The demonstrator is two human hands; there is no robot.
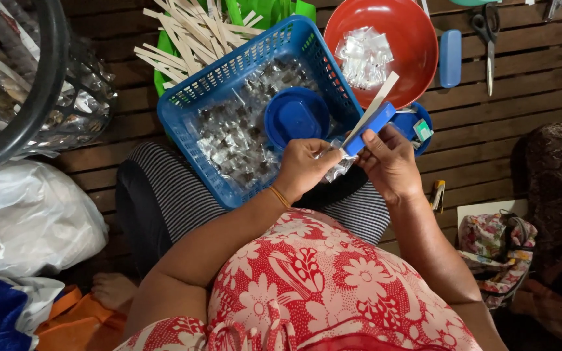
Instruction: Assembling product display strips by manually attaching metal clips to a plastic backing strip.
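Your left hand (304, 166) pinches the small clear plastic packet (337, 166) just beside the blue slotted plastic basket (193, 107) while your right hand (388, 162) grips the blue stapler (369, 128); a loosened pinch could drop it or misplace the staple.

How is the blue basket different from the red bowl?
The blue basket is rectangular with slotted walls; the red bowl is round with solid walls. The blue basket holds many small clear-wrapped dark pieces and a small blue lid; the red bowl holds a small heap of empty-looking clear wrappers. The basket sits over the person's lap, the bowl beyond it. Both look like plastic.
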